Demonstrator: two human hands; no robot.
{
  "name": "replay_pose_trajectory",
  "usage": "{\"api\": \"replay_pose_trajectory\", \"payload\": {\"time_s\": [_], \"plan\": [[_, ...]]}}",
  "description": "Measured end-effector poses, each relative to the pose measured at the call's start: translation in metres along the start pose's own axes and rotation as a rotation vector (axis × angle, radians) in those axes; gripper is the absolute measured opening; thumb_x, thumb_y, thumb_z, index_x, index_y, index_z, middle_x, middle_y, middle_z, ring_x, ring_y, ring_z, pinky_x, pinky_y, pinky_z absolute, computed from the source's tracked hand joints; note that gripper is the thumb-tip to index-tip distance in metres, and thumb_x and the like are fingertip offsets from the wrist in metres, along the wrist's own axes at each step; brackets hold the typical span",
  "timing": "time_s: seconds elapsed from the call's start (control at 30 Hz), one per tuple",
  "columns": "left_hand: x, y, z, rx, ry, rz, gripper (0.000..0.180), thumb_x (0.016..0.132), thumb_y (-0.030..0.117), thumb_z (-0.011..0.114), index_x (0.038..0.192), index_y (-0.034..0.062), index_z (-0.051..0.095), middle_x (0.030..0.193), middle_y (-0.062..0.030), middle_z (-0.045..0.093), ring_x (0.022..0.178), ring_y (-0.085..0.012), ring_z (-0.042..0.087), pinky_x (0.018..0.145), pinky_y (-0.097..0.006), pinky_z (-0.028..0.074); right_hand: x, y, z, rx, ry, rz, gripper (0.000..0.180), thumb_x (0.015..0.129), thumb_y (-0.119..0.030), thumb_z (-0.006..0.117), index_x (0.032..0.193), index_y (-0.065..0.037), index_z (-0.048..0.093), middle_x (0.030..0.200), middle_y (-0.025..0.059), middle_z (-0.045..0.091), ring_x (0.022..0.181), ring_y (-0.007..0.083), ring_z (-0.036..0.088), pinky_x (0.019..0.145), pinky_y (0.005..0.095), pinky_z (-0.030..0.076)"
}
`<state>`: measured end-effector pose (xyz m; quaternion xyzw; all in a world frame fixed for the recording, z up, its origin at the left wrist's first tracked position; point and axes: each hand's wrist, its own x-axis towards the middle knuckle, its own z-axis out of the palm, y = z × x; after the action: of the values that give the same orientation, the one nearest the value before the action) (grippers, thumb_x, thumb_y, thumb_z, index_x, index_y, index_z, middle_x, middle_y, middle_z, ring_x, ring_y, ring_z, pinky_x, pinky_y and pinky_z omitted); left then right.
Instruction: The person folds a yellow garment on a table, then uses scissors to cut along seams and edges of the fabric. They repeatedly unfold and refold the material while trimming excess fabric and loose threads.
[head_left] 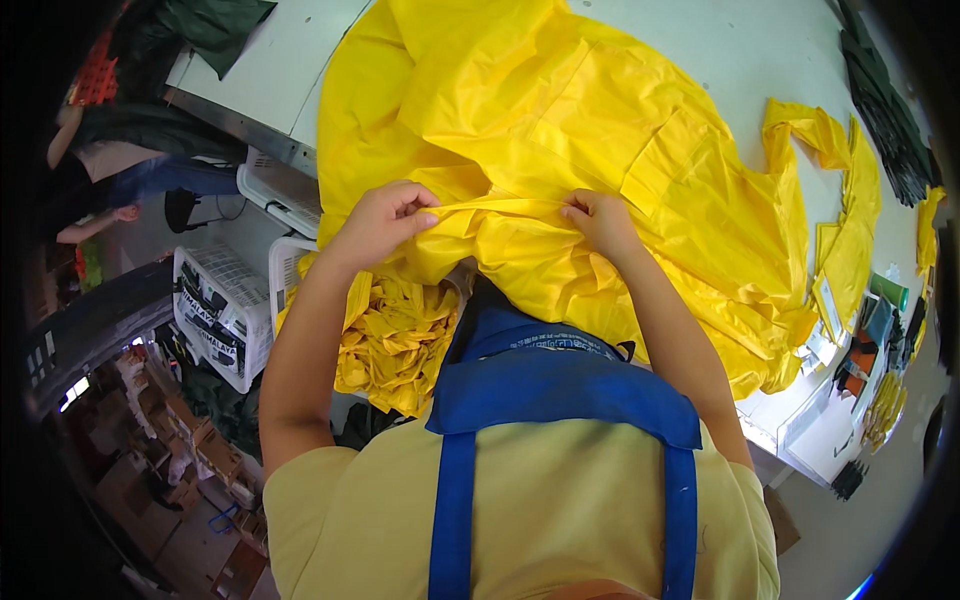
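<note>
A large sheet of glossy yellow fabric lies heaped over the white table and hangs over its near edge toward my apron. My left hand pinches one end of a folded edge of this fabric between thumb and fingers. At the other end of that edge, my right hand is closed on the fabric too. Between the two hands the edge is drawn nearly straight. Below my left forearm, a pile of crumpled yellow fabric pieces fills a container whose rim is mostly hidden.
White plastic baskets stand at the left beside the table. Dark green fabric and yellow strips lie at the right, with small items nearer the edge. Another person is at the far left.
</note>
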<state>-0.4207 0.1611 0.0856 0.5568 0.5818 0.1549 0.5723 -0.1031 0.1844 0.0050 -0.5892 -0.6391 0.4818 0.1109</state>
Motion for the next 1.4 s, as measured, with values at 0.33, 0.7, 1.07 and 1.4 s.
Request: {"api": "replay_pose_trajectory", "payload": {"time_s": [0.33, 0.7, 1.07, 1.4], "plan": [[0.058, -0.028, 0.008, -0.562, 0.156, -0.02, 0.012, 0.08, 0.008, 0.069, 0.088, 0.0042, 0.061, 0.082, -0.0003, 0.059, 0.075, -0.0073, 0.054, 0.068, -0.02, 0.045, 0.031, 0.004, 0.0, -0.201, -0.088, 0.129, 0.025, 0.074, -0.03, 0.071, 0.08, -0.008, 0.062, 0.075, 0.0078, 0.064, 0.073, 0.0236, 0.061, 0.065, 0.0352, 0.047], [0.067, -0.036, 0.042, -1.476, 0.216, 0.171, 0.046, 0.08, 0.0, 0.051, 0.124, 0.0069, 0.04, 0.122, -0.0122, 0.054, 0.105, -0.0256, 0.057, 0.09, -0.036, 0.048, 0.033, -0.006, -0.007, -0.222, -0.104, 0.104, 0.022, 0.075, -0.027, 0.069, 0.08, -0.007, 0.062, 0.074, 0.0091, 0.062, 0.074, 0.0251, 0.06, 0.066, 0.0359, 0.048], [0.072, -0.054, 0.016, -0.988, 0.153, 0.111, 0.029, 0.087, 0.003, 0.055, 0.116, 0.0032, 0.052, 0.108, -0.0055, 0.059, 0.089, -0.0142, 0.057, 0.078, -0.028, 0.047, 0.054, -0.134, 0.043, -0.358, -0.219, -0.746, 0.013, 0.08, -0.017, 0.06, 0.088, -0.006, 0.063, 0.087, 0.0131, 0.063, 0.09, 0.0314, 0.058, 0.076, 0.0398, 0.047], [0.031, -0.01, 0.03, -0.902, 0.223, 0.206, 0.01, 0.086, 0.004, 0.061, 0.095, 0.0022, 0.058, 0.083, -0.0025, 0.061, 0.068, -0.0088, 0.054, 0.062, -0.021, 0.045, 0.01, -0.133, 0.017, -0.035, 0.026, -0.693, 0.011, 0.076, -0.008, 0.068, 0.085, -0.005, 0.063, 0.075, 0.0108, 0.06, 0.072, 0.0274, 0.06, 0.064, 0.0339, 0.049]]}}
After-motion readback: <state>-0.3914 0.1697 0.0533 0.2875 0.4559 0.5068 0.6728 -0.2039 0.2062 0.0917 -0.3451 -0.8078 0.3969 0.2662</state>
